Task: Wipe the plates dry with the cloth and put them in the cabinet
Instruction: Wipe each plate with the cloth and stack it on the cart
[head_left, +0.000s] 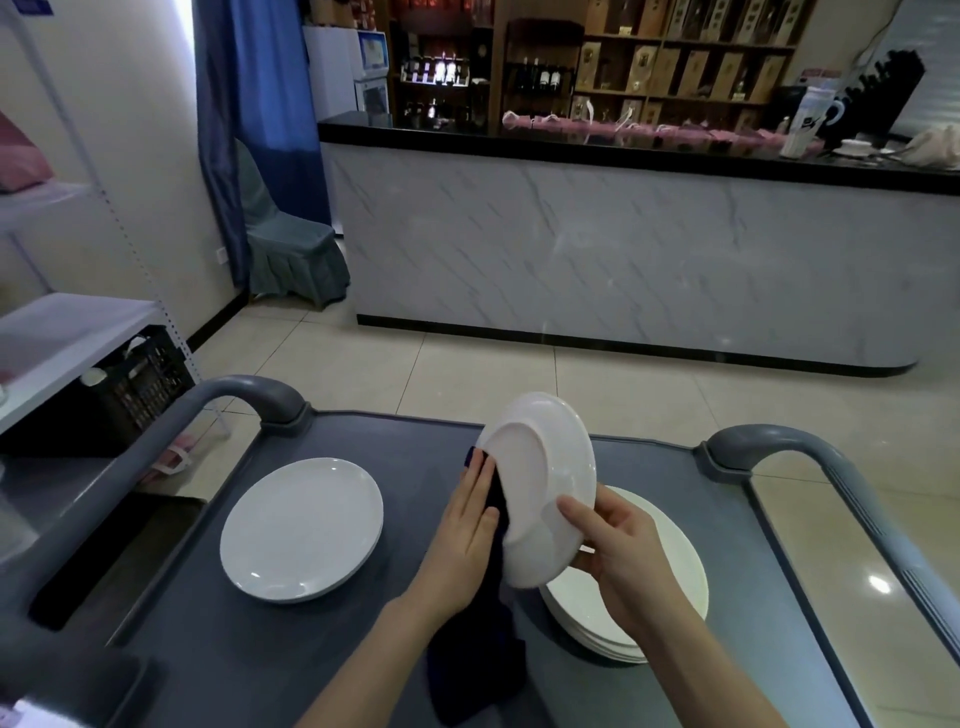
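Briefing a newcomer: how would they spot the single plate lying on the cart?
Find the grey cart. On its left side one white plate lies flat, face up. It lies alone, unlike the stack at right and the tilted plate being wiped.

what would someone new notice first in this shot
A white plate is held on edge mid-frame, its lower rim gripped by the right hand while the left hand presses a dark cloth flat against it. On the grey cart below, a single plate lies to the left and a stack of plates sits to the right.
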